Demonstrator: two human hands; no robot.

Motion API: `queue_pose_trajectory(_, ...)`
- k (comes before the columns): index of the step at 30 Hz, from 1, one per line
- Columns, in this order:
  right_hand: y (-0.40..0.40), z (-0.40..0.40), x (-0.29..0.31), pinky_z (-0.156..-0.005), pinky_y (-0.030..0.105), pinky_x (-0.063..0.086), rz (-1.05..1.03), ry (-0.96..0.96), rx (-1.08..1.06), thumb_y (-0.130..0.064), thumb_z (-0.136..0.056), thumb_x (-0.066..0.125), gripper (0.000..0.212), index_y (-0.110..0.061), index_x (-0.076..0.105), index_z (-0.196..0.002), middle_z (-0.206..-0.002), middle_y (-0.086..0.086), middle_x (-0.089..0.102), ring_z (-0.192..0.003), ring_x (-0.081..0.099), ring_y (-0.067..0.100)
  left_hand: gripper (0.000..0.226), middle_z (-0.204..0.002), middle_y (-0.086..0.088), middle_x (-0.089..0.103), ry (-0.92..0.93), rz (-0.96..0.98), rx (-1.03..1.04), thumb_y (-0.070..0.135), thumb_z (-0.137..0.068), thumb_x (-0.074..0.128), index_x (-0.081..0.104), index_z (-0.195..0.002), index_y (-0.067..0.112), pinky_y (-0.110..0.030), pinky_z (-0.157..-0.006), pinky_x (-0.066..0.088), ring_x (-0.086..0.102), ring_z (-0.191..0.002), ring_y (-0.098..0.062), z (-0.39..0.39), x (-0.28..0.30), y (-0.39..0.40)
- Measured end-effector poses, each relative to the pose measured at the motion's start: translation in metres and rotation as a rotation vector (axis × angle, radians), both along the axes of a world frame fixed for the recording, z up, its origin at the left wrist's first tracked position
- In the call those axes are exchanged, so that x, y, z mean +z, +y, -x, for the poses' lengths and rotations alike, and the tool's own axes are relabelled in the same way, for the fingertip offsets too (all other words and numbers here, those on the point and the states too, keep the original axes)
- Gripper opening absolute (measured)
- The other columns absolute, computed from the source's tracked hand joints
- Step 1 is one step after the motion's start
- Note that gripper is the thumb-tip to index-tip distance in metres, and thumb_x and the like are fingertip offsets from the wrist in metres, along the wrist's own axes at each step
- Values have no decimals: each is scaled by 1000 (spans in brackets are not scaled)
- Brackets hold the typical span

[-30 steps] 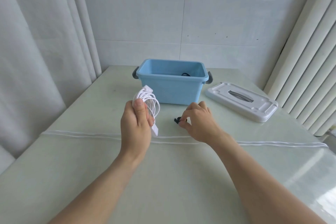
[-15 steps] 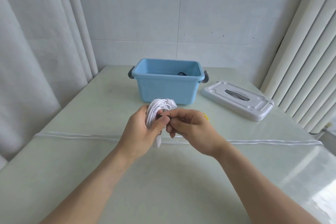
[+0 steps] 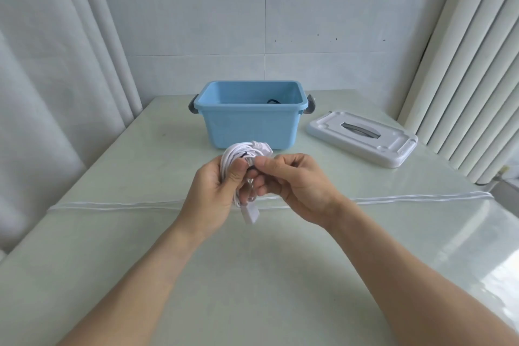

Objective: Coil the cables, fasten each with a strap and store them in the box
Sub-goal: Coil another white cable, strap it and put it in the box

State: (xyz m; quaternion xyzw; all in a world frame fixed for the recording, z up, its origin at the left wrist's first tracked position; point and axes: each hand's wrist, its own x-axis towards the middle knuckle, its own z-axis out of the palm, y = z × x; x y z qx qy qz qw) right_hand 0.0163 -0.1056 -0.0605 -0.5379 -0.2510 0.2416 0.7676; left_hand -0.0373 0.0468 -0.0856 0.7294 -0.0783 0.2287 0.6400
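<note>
Gripping the coiled white cable (image 3: 234,156) above the table (image 3: 112,177), the left hand (image 3: 213,191) wraps its fingers round the bundle, thumb pressed across the front. The right hand (image 3: 292,182) pinches a small dark strap (image 3: 250,167) against the coil; little of the strap shows. A white plug (image 3: 250,212) hangs below the hands. Beyond them stands the open blue box (image 3: 250,123), something dark inside, and the white lid (image 3: 362,137) lies to its right.

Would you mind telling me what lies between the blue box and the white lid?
Only bare table separates the blue box from the white lid in the head view.
</note>
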Motion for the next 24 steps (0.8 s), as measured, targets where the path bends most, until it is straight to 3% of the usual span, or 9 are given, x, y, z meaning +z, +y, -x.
queue_pose_trajectory(2,-4,-4,1,-57,27,56,12,-24,-79,-12,-82,71,24,-5,64,-60,-73,21,71,-57,68,24,32,-60,4,59,-4,-39,17,36,-99,52,60,-84,9,-26,-58,48,55,-55,-15,1,1,4)
queue_pose_trajectory(4,-6,-2,2,-61,30,59,165,-139,-134,-9,-87,74,25,-1,60,-67,-77,23,73,-61,71,25,33,-61,3,61,-1,-82,42,35,-97,50,61,-89,6,-27,-60,48,57,-57,-14,1,-1,7)
queue_pose_trajectory(6,-3,3,0,-62,30,60,251,-216,-166,-11,-85,78,24,6,62,-80,-74,19,74,-63,72,24,34,-66,4,63,10,-130,101,35,-96,48,60,-91,4,-29,-63,50,58,-61,-12,0,-5,7)
queue_pose_trajectory(10,5,5,-7,-59,27,57,275,-229,-244,-11,-81,82,19,0,66,-80,-67,9,73,-57,68,18,29,-68,3,65,41,-77,185,30,-93,53,60,-91,2,-28,-63,51,60,-64,-11,-3,-7,5)
queue_pose_trajectory(13,1,4,-4,-58,23,49,353,-340,-192,-2,-87,73,5,0,73,-91,-63,-4,68,-55,55,9,22,-65,-3,65,69,-27,183,22,-91,58,59,-91,0,-27,-60,50,60,-61,-16,-3,-8,5)
queue_pose_trajectory(16,-2,4,-1,-58,17,47,479,-430,-176,0,-91,63,16,-6,77,-96,-59,-15,64,-57,53,7,11,-66,-6,64,115,50,171,15,-87,59,57,-89,5,-29,-60,50,59,-62,-20,-2,-9,2)
queue_pose_trajectory(18,-1,3,-1,-55,14,46,587,-462,-206,-6,-91,63,16,-6,78,-98,-58,-10,59,-57,55,9,10,-66,-6,65,130,41,213,14,-92,62,58,-89,5,-31,-61,51,60,-62,-20,-3,-11,1)
queue_pose_trajectory(21,1,2,-3,-44,14,38,715,-467,-262,-14,-88,63,18,-1,75,-93,-59,3,54,-47,54,5,23,-66,-8,66,94,-16,279,26,-95,59,59,-92,3,-34,-63,52,63,-63,-22,-4,-14,2)
queue_pose_trajectory(24,1,2,-5,-41,14,35,641,-398,-356,-19,-83,74,20,-4,70,-72,-54,1,48,-47,50,11,28,-69,-6,67,93,-68,238,30,-100,53,56,-96,3,-36,-67,51,63,-67,-23,-3,-14,2)
